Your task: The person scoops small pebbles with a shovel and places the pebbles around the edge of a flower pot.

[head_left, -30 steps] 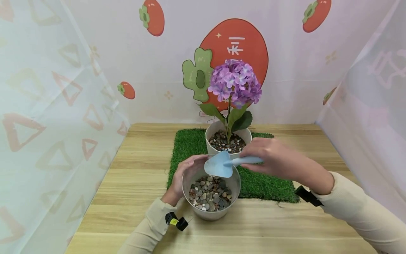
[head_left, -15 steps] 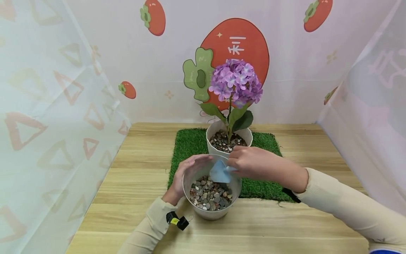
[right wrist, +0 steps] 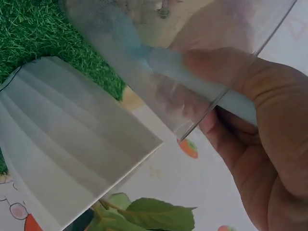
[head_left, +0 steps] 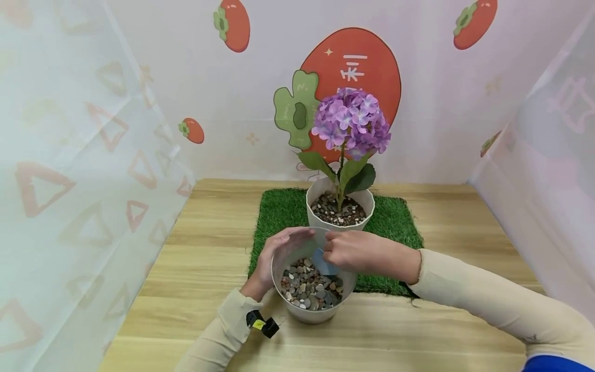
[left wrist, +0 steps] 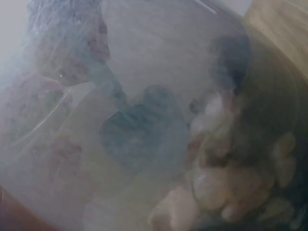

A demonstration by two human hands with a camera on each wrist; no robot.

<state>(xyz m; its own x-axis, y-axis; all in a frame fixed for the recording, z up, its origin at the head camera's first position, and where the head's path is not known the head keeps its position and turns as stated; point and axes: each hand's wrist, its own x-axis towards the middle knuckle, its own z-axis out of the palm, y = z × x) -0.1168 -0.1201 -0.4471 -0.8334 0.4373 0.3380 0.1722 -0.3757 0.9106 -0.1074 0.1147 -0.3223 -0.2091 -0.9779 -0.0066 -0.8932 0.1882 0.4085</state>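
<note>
A clear, see-through bucket (head_left: 314,313) stands on the table with pebbles (head_left: 310,292) in its bottom. Against its left outer wall my left hand (head_left: 267,263) rests, fairly straight fingers lying along the side. My right hand (head_left: 354,251) is at the bucket's far right rim, gripping a light-blue trowel (head_left: 324,262) by its handle. The trowel's blade hangs inside, tip down near the pebbles; whether it touches them I cannot tell. In the right wrist view, fingers and thumb wrap the pale handle (right wrist: 173,65), seen through the clear wall. The left wrist view is hazy.
Right behind the bucket, a white pot (head_left: 321,223) holds a purple hydrangea (head_left: 352,124) in pebbles. It stands on a green turf mat (head_left: 279,206) on the wooden table (head_left: 204,248). Printed cloth (head_left: 223,103) encloses the back and both sides.
My right hand has moved left and down, turning the trowel from above the bucket to blade-down inside it. My left hand has stayed on the bucket. The head view has shifted slightly.
</note>
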